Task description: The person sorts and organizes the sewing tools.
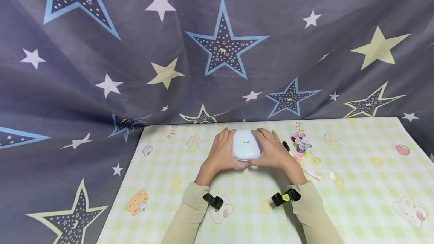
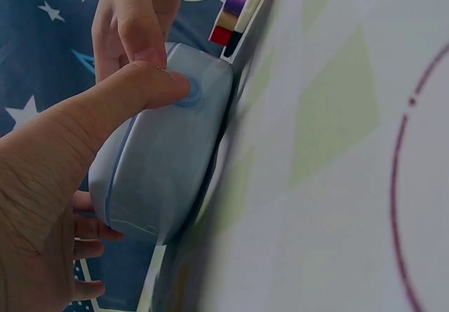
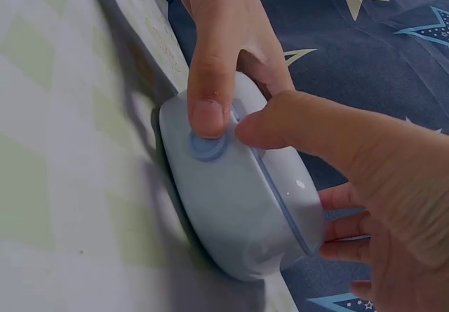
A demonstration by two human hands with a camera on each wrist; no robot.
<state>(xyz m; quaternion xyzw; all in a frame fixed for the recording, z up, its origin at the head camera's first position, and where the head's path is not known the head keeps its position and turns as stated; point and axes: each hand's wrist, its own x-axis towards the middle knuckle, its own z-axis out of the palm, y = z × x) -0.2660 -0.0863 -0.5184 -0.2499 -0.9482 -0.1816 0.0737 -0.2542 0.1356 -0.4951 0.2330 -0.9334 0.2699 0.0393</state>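
A pale blue rounded case (image 1: 245, 144) with small dark lettering on its lid sits near the back of the table, lid down on its body. My left hand (image 1: 221, 151) grips its left side, and in the right wrist view that thumb presses on the round blue button (image 3: 208, 147) at the case's front. From the right side my right hand (image 1: 274, 151) holds the case, its thumb tip at the lid's seam, just above the button. The other fingers of both hands reach along the sides, partly hidden behind the case (image 2: 165, 165).
Right of my right hand stands a cluster of small colourful pots (image 1: 301, 147), with one yellow pot (image 1: 317, 160) apart. A slim pink-and-white stick (image 1: 312, 174) lies in front. A small black object (image 1: 286, 145) is beside my right hand. A star-printed curtain (image 1: 223, 93) hangs behind the checked tablecloth (image 1: 366, 191).
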